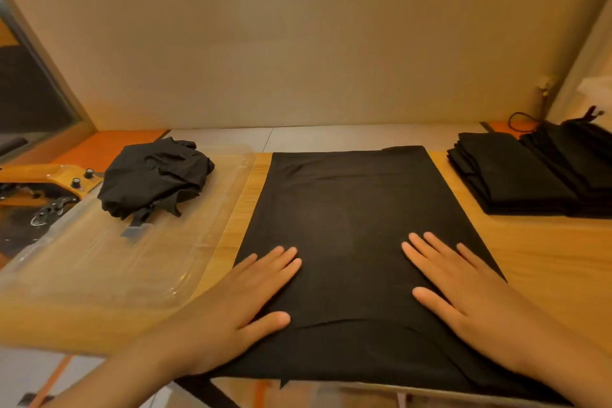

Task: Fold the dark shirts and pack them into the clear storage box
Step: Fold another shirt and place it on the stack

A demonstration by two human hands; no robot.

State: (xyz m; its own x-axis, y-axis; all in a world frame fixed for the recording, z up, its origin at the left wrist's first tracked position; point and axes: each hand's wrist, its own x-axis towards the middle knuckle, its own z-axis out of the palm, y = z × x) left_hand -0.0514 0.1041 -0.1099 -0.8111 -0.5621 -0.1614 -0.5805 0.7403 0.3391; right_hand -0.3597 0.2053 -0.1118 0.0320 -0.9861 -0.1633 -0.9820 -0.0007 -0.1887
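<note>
Wooden tabletop [546, 258] bore a flat black cloth shirt [351, 209]; left hand [231, 305] and right hand [470, 301] pressed flat-fingered at its six o'clock.

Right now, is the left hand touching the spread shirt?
Touching: the head view shows the left hand lying flat, fingers straight, on the shirt.

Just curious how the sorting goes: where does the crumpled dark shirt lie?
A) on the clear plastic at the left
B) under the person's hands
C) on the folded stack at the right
A: the crumpled shirt sits on the clear storage box at the left, apart from the folded stack.
</note>
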